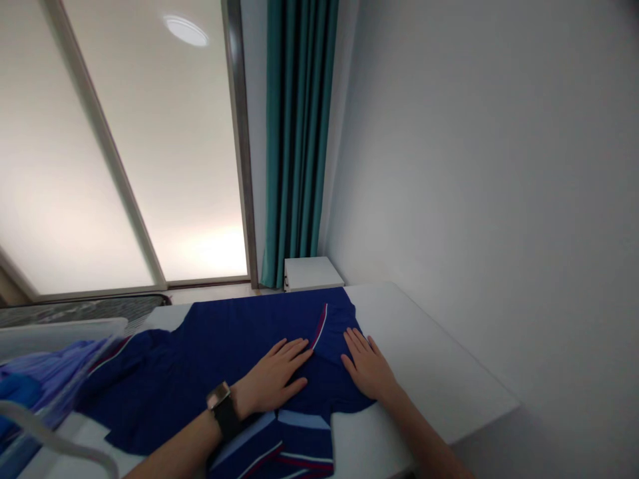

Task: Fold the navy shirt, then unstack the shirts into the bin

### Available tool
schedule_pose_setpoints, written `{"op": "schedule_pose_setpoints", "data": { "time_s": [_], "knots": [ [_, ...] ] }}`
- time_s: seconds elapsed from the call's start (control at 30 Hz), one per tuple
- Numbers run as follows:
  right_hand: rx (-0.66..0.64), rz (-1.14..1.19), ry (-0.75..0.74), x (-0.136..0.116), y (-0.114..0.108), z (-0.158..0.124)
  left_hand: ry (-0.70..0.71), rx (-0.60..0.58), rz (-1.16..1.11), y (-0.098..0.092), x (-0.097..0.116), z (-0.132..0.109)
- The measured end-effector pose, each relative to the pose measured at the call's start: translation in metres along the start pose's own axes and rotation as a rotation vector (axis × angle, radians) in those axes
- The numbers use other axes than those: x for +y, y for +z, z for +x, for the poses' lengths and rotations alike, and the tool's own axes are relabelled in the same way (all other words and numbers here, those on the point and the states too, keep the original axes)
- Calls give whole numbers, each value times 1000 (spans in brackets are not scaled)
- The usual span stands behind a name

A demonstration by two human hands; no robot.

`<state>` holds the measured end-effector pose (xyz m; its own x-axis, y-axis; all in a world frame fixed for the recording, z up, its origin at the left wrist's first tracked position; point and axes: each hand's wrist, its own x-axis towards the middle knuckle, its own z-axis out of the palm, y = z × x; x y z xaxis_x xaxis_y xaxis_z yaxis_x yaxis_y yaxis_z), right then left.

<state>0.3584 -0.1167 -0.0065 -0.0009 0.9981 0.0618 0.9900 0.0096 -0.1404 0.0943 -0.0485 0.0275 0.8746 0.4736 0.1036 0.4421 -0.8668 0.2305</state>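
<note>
Navy shirt [214, 359] spread flat on white table [439, 372], both hands pressed on it, nothing gripped.

Shirt lies under both palms, its red-and-white trimmed edge [320, 326] running between them. Left hand [273, 380] rests palm down, fingers extended and slightly fanned toward the trim, black watch [223, 407] on the wrist. Right hand [368, 366] lies flat just beside it, fingers straight and together, forearm angled in from lower right. Teal curtain [297, 140] hangs beyond the table; clear plastic basket [54, 372] sits at left.

Two hands, the left hand [272, 382] and the right hand [367, 366], lie on one blue shirt [200, 359]. One table [439, 372] carries it. One watch [223, 409], one curtain [297, 140].
</note>
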Motion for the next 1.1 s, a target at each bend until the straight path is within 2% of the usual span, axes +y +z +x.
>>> {"op": "schedule_pose_setpoints", "data": {
  "time_s": [0.17, 0.23, 0.33, 0.4, 0.53, 0.63, 0.73, 0.9, 1.1],
  "knots": [
    [-125, 41, 28, -1, -24, 18, -70, 57, -17, -22, -18, -25],
    [-99, 56, 3, -11, -34, 32, -114, 106, -22, -32, -28, -36],
    [-35, 116, -93, -44, -41, 52, -188, 169, -22, -43, -47, -57],
    [-58, 168, -178, -73, -38, 63, -248, 200, -16, -44, -59, -72],
    [-99, 202, -291, -128, -22, 69, -347, 216, -36, -34, -76, -97],
    [-81, 203, -333, -152, -7, 65, -376, 192, -61, -24, -79, -104],
    [-80, 221, -348, -159, 6, 59, -388, 200, -47, -18, -76, -104],
    [-64, 229, -360, -154, 16, 56, -377, 226, -35, -16, -72, -103],
    [-43, 218, -362, -150, 25, 60, -379, 267, -160, -37, -68, -110]
  ]
}}
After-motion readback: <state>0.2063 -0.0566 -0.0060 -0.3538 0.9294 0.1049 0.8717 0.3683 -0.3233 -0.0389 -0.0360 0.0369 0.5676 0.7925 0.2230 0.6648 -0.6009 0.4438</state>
